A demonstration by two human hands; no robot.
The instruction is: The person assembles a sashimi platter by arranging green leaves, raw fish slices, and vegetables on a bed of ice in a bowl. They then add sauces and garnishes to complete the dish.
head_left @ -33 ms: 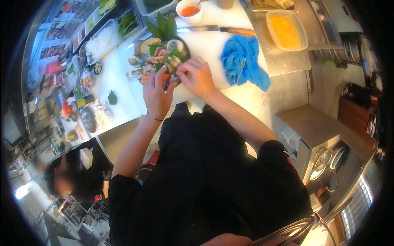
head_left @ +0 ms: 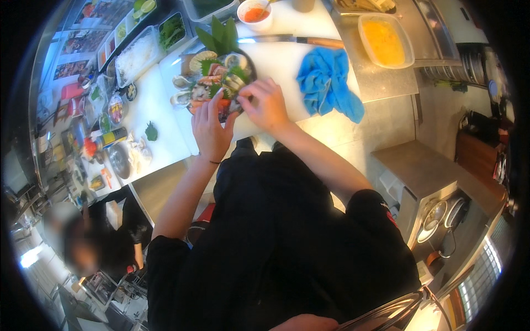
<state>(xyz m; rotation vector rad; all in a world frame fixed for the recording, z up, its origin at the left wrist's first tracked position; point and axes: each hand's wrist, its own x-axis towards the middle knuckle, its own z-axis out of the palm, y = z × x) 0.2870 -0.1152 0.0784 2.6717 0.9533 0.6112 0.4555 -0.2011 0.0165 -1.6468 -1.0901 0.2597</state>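
White counter is stretching out under the head camera, a kitchen prep station packed with containers, and both hands are working at a dark round platter [head_left: 249, 62] of sliced seafood and garnish. Left hand [head_left: 211, 128] is lying flat with fingers spread long, fingertips touching the near rim of the platter, holding nothing that can be made out. Right hand [head_left: 268, 105] is curling narrow just beside it, fingers pinched down onto the food at the platter's near edge; what sits in the pinch is too small to tell. Green leaves [head_left: 220, 34] are standing up at the far side of the platter, beyond both hands. Just right of the right hand, a crumpled blue cloth [head_left: 327, 83] is lying on the white board. Beyond the cloth, a long knife [head_left: 287, 39] is resting across the counter, and farther off a small bowl of red sauce [head_left: 255, 14] is sitting. Far right, a clear tub of yellow food [head_left: 383, 39] is waiting on steel. Left of the left hand, trays of garnish [head_left: 138, 54] are lining the counter, and a person in black [head_left: 105, 243] is standing below left.
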